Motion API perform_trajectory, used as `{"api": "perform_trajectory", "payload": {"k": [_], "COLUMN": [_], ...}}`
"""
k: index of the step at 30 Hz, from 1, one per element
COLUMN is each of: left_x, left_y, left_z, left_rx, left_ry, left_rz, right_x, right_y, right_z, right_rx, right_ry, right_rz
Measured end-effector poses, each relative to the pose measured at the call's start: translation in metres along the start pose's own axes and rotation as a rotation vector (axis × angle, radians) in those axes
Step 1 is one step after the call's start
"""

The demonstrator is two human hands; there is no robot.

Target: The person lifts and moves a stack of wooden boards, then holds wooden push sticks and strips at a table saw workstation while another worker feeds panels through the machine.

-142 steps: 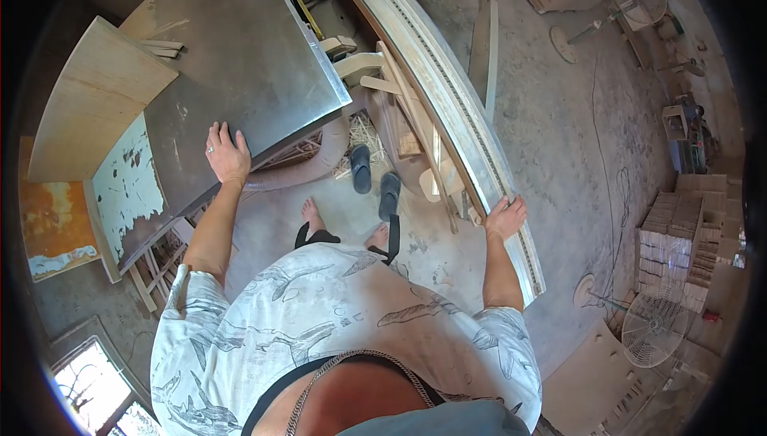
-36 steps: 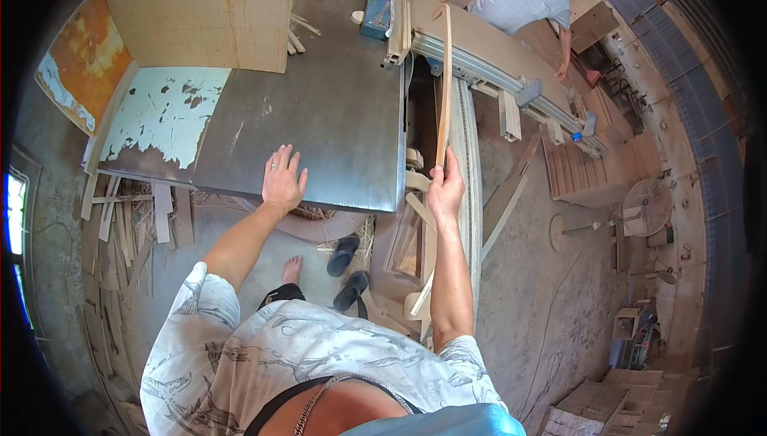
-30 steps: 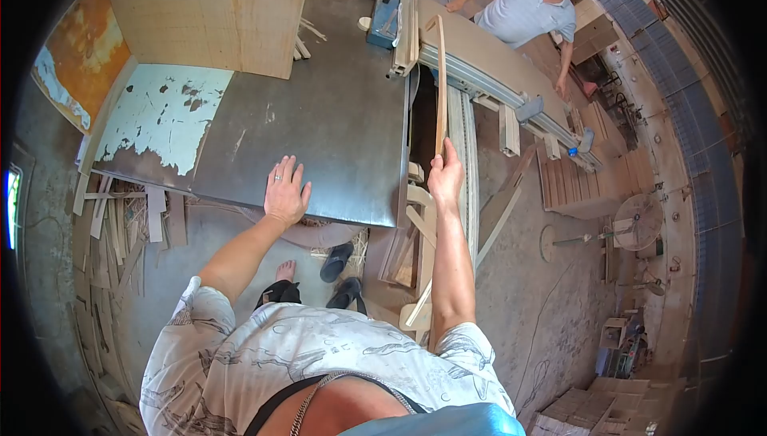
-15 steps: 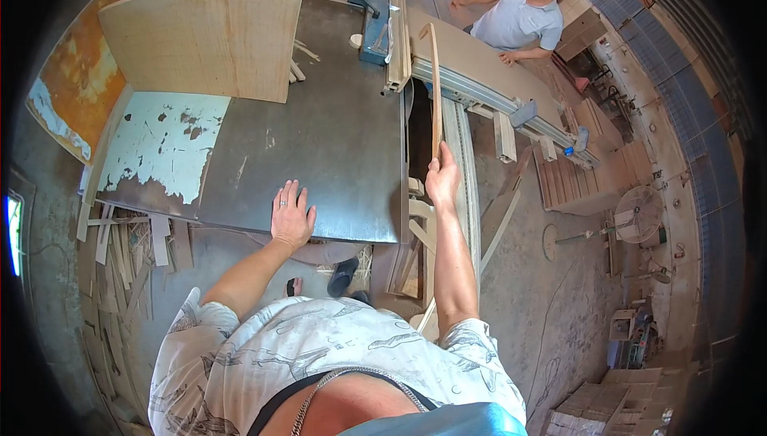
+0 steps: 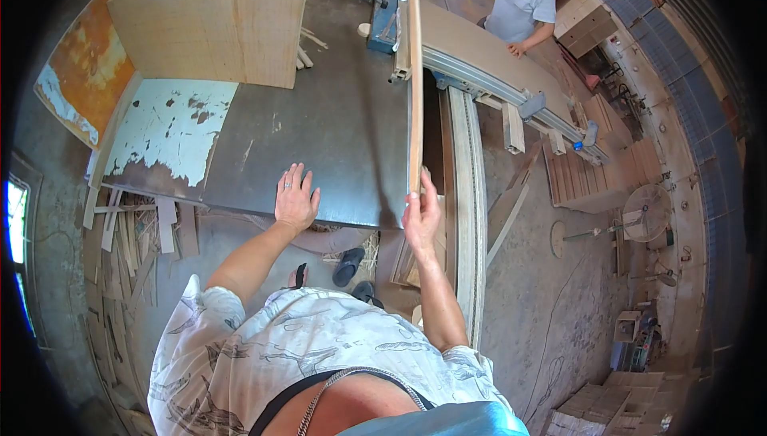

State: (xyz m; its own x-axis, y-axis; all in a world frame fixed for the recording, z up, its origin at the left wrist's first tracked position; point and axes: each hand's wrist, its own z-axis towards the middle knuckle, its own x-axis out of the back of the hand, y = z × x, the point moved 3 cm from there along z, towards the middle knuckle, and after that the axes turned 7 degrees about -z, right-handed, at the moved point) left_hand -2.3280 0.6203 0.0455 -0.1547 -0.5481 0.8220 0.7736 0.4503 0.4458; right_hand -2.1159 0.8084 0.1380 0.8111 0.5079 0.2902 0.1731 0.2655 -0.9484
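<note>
My right hand grips the near end of a long, thin wooden strip with a hooked far end. The strip rises away from me along the right edge of the dark tabletop, casting a shadow on it. My left hand lies flat near the front edge of that top, fingers apart, holding nothing. A blue metal machine part stands at the far right corner, partly behind the strip.
A curved plywood panel stands on the tabletop's far left. Metal rails run along the right. Across a long board a co-worker stands. Wood offcuts lie below left; a fan is at right.
My right hand has moved left and nearer to me, bringing the wooden strip to the tabletop's right edge. My left hand stays flat on the top. The co-worker's arm has shifted.
</note>
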Motion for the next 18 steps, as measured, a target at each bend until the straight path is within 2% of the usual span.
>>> {"api": "perform_trajectory", "payload": {"k": [3,4,9,10,13,16,17,18], "left_x": [-0.001,-0.002,0.005,0.010,0.037,0.020,-0.004,-0.014], "left_y": [-0.001,-0.001,0.002,0.005,0.034,0.034,0.020,0.010], "left_z": [-0.002,-0.001,-0.005,-0.007,-0.046,-0.132,-0.172,-0.204], "left_rx": [0.004,0.005,0.019,0.023,-0.270,-0.290,-0.216,0.129], "left_ry": [0.011,0.017,0.041,0.055,0.124,-0.286,-0.516,-0.911], "left_rz": [0.006,0.006,-0.122,-0.172,-0.377,-0.495,-0.477,-0.580], "right_x": [-0.006,-0.007,0.011,0.015,0.033,0.046,0.049,0.049], "right_y": [0.029,0.036,0.030,0.044,0.076,0.099,0.105,0.098], "right_z": [-0.036,-0.046,-0.100,-0.103,-0.130,-0.158,-0.167,-0.176], "right_rx": [-0.058,-0.007,-0.242,-0.105,-0.011,0.004,0.002,-0.024], "right_ry": [-0.046,-0.038,-0.113,-0.100,-0.076,-0.060,-0.053,-0.050], "right_rz": [-0.083,-0.123,-0.044,-0.099,-0.150,-0.188,-0.187,-0.162]}}
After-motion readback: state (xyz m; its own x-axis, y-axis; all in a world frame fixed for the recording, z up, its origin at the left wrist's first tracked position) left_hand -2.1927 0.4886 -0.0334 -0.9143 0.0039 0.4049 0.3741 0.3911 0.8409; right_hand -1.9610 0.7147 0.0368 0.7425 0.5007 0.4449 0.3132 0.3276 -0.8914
